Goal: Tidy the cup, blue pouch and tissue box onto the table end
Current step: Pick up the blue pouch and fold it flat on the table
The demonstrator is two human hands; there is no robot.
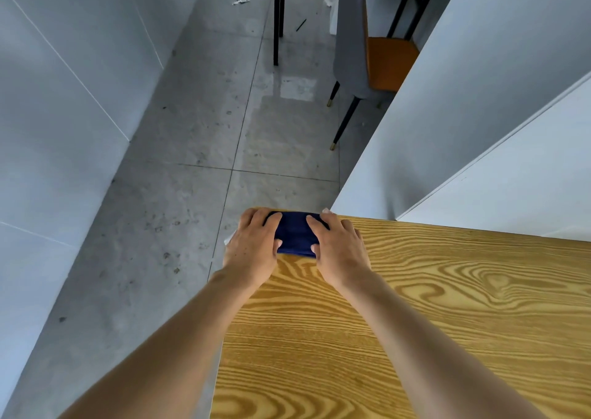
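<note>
Your left hand (252, 246) and right hand (340, 246) both press flat on the blue pouch (295, 235), fingers spread over its two ends, holding it down rather than gripping it. The pouch lies at the far corner of the wooden worktop (415, 322), right against the edge, so that item looks placed or nearly so. Something white peeks out beside your left hand; you cannot tell what it is. The cup and tissue box are not in sight, so their state is unknown.
</note>
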